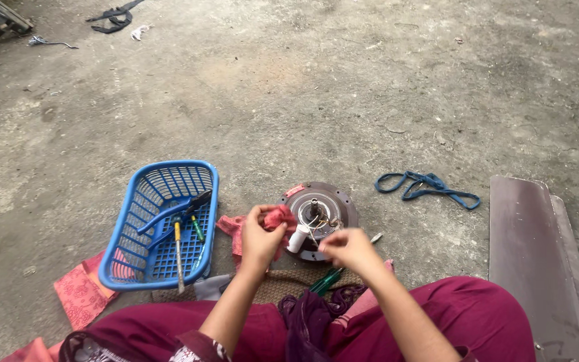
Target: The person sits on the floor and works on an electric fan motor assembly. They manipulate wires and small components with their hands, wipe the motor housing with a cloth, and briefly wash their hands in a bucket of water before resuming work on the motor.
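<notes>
My left hand (259, 238) is closed around a red rag (277, 218), held just over the round fan motor (319, 211) on the concrete floor (303, 87). My right hand (348, 248) pinches the thin wires (323, 226) coming off the motor, beside a white cylinder (297, 238). A blue basket (162, 224) with pliers (172, 214) sits to my left.

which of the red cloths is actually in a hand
The crumpled red rag pinched in the left hand, beside the round motor. The patterned red cloth lies flat under the blue basket.
</notes>
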